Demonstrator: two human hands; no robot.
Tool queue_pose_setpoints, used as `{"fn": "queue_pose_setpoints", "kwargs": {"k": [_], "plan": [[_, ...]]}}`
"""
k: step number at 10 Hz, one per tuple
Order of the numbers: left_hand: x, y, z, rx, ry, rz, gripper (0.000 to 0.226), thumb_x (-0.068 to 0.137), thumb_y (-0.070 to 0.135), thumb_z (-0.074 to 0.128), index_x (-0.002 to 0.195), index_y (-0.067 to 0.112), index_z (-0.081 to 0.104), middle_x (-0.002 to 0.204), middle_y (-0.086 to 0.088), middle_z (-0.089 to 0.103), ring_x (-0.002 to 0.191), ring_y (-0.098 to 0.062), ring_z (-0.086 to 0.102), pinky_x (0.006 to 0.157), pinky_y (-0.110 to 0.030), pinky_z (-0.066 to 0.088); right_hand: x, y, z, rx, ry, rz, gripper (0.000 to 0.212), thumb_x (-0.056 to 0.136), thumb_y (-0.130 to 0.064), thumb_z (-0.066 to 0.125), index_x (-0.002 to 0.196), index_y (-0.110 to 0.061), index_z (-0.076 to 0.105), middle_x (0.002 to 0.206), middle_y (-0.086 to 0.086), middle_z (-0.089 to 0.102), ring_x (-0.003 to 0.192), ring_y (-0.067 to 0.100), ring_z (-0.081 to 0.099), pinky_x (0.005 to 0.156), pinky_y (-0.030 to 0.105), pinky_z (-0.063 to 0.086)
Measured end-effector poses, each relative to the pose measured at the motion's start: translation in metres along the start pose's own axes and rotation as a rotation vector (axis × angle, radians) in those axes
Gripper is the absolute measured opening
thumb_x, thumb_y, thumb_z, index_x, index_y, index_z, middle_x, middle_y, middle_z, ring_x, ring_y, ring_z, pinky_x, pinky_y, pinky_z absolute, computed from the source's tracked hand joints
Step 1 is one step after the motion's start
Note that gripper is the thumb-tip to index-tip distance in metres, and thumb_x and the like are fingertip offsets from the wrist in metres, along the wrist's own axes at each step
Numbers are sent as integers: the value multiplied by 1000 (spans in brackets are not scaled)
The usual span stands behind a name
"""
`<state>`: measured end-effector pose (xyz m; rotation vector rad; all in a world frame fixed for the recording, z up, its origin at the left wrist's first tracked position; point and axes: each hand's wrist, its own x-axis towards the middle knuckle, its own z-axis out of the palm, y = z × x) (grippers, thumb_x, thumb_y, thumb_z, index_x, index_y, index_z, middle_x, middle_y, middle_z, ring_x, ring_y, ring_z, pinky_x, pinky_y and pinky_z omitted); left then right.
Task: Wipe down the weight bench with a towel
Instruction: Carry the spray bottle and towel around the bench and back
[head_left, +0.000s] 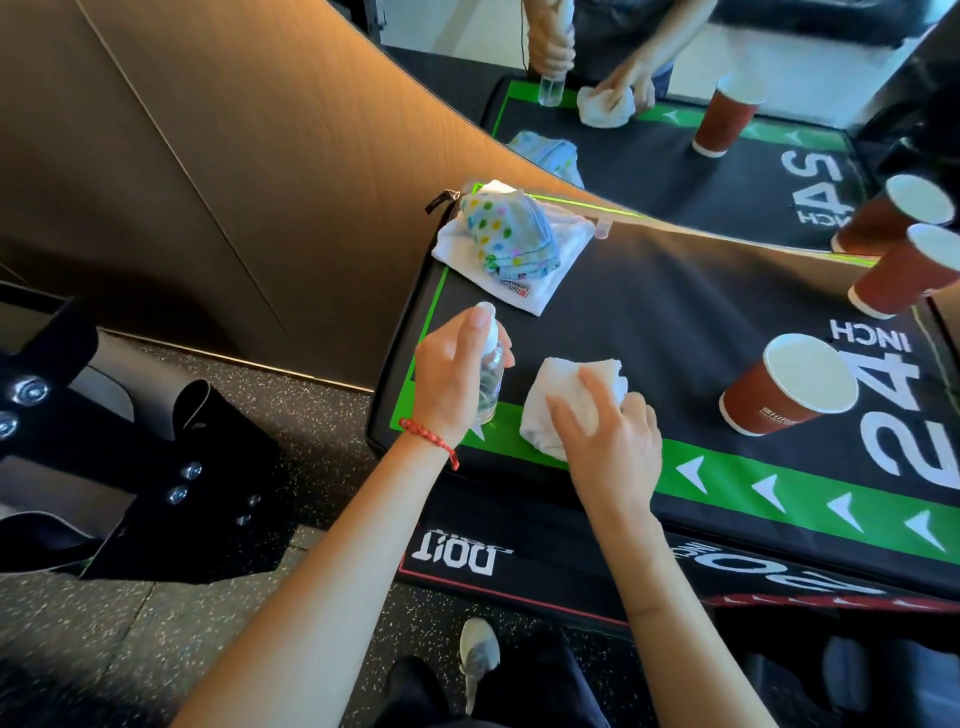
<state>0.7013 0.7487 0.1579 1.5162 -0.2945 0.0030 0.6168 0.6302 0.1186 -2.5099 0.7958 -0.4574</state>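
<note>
A white towel (566, 400) is pressed on a black padded bench top (675, 322) while a spray bottle (491, 369) is held beside it.

The towel is seen bunched and folded, lying near the front left corner of the bench top, partly over its green border strip. The black surface is printed with "24 INCH" and white arrows; a red paper cup (784, 395) stands on it, and a dotted cloth (501, 234) is stacked on another white cloth at the far corner. A mirror runs behind, and speckled rubber flooring lies below. The right hand (608, 436) is laid on the towel with fingers spread almost flat. The small clear bottle is gripped upright by the left hand (454, 379), fingers curled round it, a red bracelet (431, 434) worn at the wrist.
</note>
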Motion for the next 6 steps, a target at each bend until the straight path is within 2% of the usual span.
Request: {"fn": "queue_pose_setpoints", "kwargs": {"k": [2,3,4,5,6], "plan": [[-5,4,-2,5,-14,-30,64,78,57,35,68,-2,58,64,-8,62,55,-12,53,59,-25,42,-7,-3,1,-19,68,27,43,80,-39,65,120,-25,59,108,15,44,97,33,41,83,38,33],[-7,4,-6,5,-44,-65,55,75,59,36,78,10,62,76,-6,67,69,-12,61,68,-27,47,-12,-3,-1,-31,96,15,49,81,-37,64,127,-24,53,121,16,41,106,33,40,87,39,33],[-10,6,-11,10,-73,-69,56,75,60,37,92,13,64,90,-4,67,88,-19,63,82,-35,49,-19,-3,-6,-23,105,-7,54,81,-34,65,131,-22,49,130,18,39,112,35,39,91,41,32],[-16,12,-16,30,-96,-40,60,74,60,39,103,12,61,98,-1,64,93,-12,61,84,-29,48,-29,-4,-11,1,130,-74,56,80,-31,67,132,-20,48,129,18,41,113,35,39,92,43,33],[-28,15,-24,69,-65,-6,57,76,58,39,112,17,56,103,13,59,93,13,54,80,-7,40,-45,-6,-14,25,163,-121,53,80,-28,68,130,-17,51,127,20,44,114,37,40,91,45,35]]}}
